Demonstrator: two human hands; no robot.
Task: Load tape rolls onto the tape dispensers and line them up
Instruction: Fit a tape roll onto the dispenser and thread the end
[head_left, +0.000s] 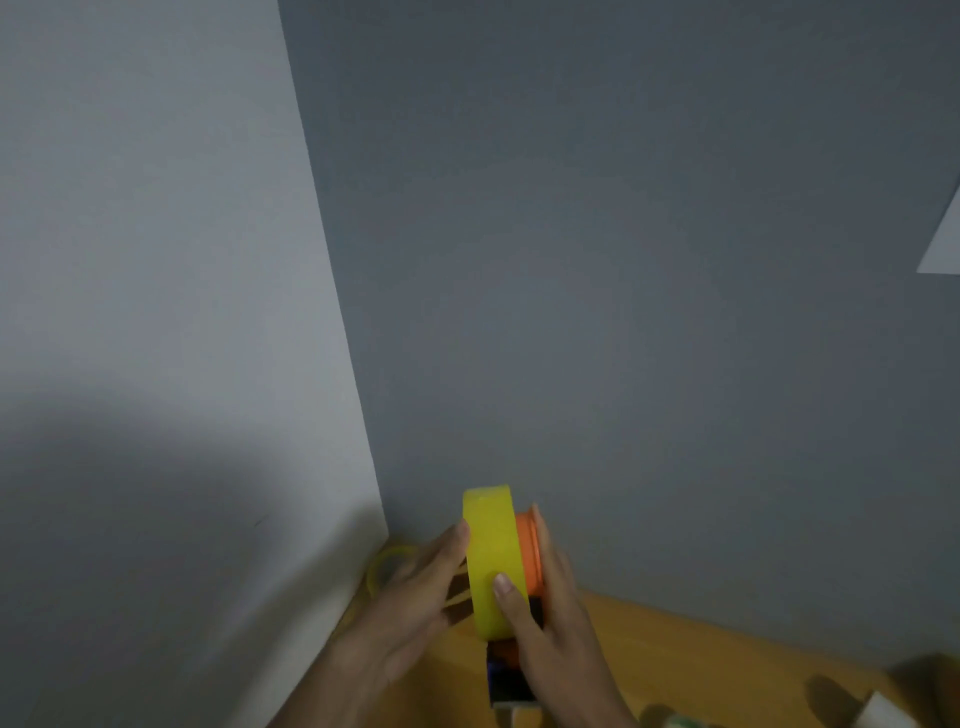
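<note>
A yellow tape roll (493, 551) stands upright on edge, partly pushed onto the orange hub (530, 551) of a tape dispenser (506, 675), low in the head view. My left hand (415, 613) presses against the roll's left face with straight fingers. My right hand (550, 629) holds the roll and hub, thumb on the yellow rim, fingers behind the orange hub. A second, thinner yellow tape roll (387, 569) lies on the table in the wall corner, partly hidden by my left hand.
A wooden table (701, 660) fills the lower right. Grey walls meet in a corner (384, 519) just behind the hands. Blurred pale objects (883, 712) sit at the bottom right edge.
</note>
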